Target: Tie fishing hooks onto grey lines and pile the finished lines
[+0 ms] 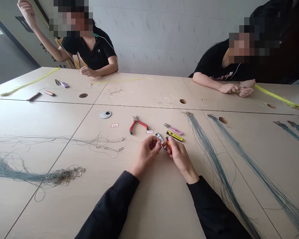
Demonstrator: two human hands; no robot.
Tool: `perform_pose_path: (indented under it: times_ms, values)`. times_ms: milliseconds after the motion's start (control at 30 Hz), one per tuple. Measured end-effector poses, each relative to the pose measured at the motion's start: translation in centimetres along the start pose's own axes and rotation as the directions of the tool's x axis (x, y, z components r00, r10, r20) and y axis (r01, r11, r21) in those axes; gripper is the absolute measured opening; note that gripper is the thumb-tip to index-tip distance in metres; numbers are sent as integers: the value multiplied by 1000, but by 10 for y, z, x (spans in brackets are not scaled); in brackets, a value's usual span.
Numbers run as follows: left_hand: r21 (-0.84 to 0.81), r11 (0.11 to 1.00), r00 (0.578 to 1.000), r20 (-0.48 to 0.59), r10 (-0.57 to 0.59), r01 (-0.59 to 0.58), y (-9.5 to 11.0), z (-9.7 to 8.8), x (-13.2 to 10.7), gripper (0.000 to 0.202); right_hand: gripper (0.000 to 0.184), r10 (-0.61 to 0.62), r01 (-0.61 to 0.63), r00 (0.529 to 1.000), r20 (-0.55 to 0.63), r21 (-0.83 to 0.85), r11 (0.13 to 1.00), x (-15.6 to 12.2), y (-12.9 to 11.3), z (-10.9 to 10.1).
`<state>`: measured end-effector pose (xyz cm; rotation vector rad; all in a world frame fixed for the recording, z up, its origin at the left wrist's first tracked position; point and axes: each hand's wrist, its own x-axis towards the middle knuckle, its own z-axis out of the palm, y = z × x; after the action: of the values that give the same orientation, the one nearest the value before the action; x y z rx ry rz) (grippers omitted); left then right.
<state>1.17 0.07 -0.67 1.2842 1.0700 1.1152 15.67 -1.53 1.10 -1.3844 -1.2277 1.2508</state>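
Observation:
My left hand [149, 149] is closed in a pinch above the table. A thin line runs from the left up to its fingers; whatever lies between the fingertips is too small to see clearly. Close beside it, my right hand [180, 156] grips a red lighter [168, 142] with a black top. Just beyond the hands lie a black-and-white lighter-sized piece [158, 136], a yellow-and-black one [174, 135], pink thread snips [173, 128] and red-handled pliers [139, 124]. Left of my hands, fine lines with small metal ends [121, 149] stretch across the table.
A blue-grey bundle of lines with metal ends [64, 175] lies at left. Two more bundles, a thick one [209, 156] and a thinner one [241, 149], run along my right. A round grey disc [105, 114] sits behind. Two people [94, 53] work across the table [161, 205].

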Motion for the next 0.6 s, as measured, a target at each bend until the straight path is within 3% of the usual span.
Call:
perform_pose_path:
  times_ms: [133,333,600]
  values:
    - [-25,1000,1000,13,11,-11,1,-1,-1,31,44,-9,9,1000,-1,53,999,-1,-1,4]
    - [-60,997,998,47,41,-38,3,-1,-2,31,63,90,-90,995,53,1,996,0,1,6]
    - [-46,998,998,50,38,-35,2,-1,-2,29,55,134,-134,991,1,-53,990,0,-6,9]
